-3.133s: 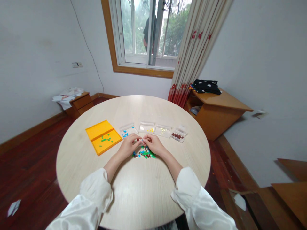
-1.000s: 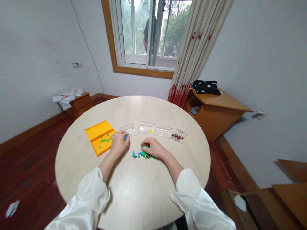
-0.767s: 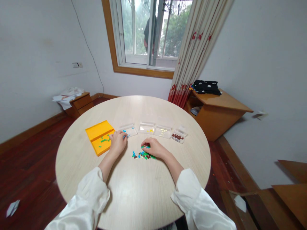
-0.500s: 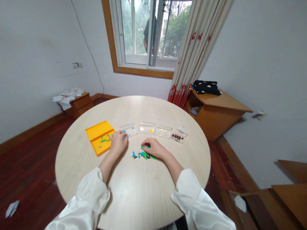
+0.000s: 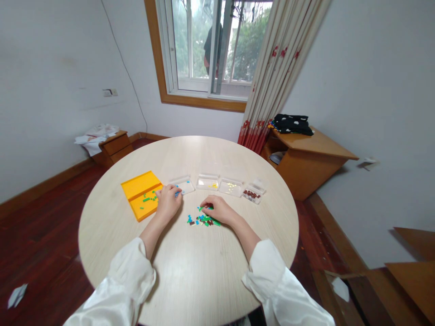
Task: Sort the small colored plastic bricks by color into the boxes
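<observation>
Small building bricks in blue, green, brown and cream lie in a loose pile (image 5: 204,221) on the round table. My right hand (image 5: 217,209) is over the pile's far side, fingers curled and thumb close to the forefinger; bricks show around the fingertips, but what they pinch is too small to make out. My left hand (image 5: 169,201) is between the orange case (image 5: 140,183) and a clear tray with blue bricks (image 5: 190,186). Its fingers are bent together at the tray's near edge. Blue shows by the fingertips, though whether it is held cannot be told.
Right of the blue bricks' tray stand a clear tray with yellow bricks (image 5: 208,183), another with cream bricks (image 5: 231,194) and one with brown bricks (image 5: 251,194). Green bricks (image 5: 147,199) lie inside the orange case. A wooden cabinet (image 5: 312,154) stands beyond the table.
Both hands keep nearly the same places. A small blue brick now shows just left of my right fingertips. My left hand has shifted slightly to the right.
</observation>
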Demonstrator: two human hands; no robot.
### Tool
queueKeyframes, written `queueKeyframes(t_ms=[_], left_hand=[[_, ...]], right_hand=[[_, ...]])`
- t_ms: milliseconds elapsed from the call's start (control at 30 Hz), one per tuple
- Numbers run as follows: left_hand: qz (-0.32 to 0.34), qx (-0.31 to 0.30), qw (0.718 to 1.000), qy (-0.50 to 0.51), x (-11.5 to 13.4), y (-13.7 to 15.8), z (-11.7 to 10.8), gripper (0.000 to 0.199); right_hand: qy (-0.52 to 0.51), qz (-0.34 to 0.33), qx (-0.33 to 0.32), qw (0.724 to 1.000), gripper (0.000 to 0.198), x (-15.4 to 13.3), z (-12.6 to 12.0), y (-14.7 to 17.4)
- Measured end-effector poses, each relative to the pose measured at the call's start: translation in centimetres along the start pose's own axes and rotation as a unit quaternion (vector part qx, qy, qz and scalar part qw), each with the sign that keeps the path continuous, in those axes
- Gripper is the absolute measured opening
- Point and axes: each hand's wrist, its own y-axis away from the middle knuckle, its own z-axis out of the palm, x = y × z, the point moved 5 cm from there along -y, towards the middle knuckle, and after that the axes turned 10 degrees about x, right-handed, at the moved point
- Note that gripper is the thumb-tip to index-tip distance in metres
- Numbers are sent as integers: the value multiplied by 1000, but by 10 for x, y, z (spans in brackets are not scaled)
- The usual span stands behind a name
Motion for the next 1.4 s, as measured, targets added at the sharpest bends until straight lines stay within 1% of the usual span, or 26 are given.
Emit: queueKeyframes(t_ms=[133, 267, 333, 500, 600, 733, 1033, 1167, 1233, 1300, 1400], left_hand=[[9, 3, 1000, 18, 3, 0, -2, 22], [39, 0, 998, 54, 11, 2, -3, 20], [64, -18, 995, 74, 17, 4, -2, 19], [117, -88, 982, 115, 33, 11, 1, 15], [134, -114, 976, 127, 39, 15, 3, 14], [140, -129, 975, 119, 44, 18, 5, 13], [149, -128, 973, 125, 48, 19, 7, 11], [145, -130, 972, 130, 46, 19, 7, 12], [138, -129, 973, 134, 43, 17, 6, 12], [131, -118, 975, 138, 39, 15, 5, 12], [103, -76, 984, 122, 29, 8, 0, 12]], right_hand=[[6, 4, 0, 1000, 10, -2, -1, 0], [14, 4, -1, 1000, 11, -3, -1, -1], [16, 1, 0, 1000, 11, -3, 0, -1], [31, 6, 17, 999, 11, 0, 0, -1], [36, 10, 31, 999, 11, 3, 1, -2], [27, 10, 37, 999, 13, 2, 2, -3], [-12, 3, 45, 999, 14, -8, -1, -2], [-15, -4, 41, 999, 16, -8, 0, -3], [-22, -3, 39, 999, 14, -6, 0, -2], [-28, -1, 36, 999, 10, -5, 1, -1], [-27, 3, 25, 999, 9, -4, 2, 0]])
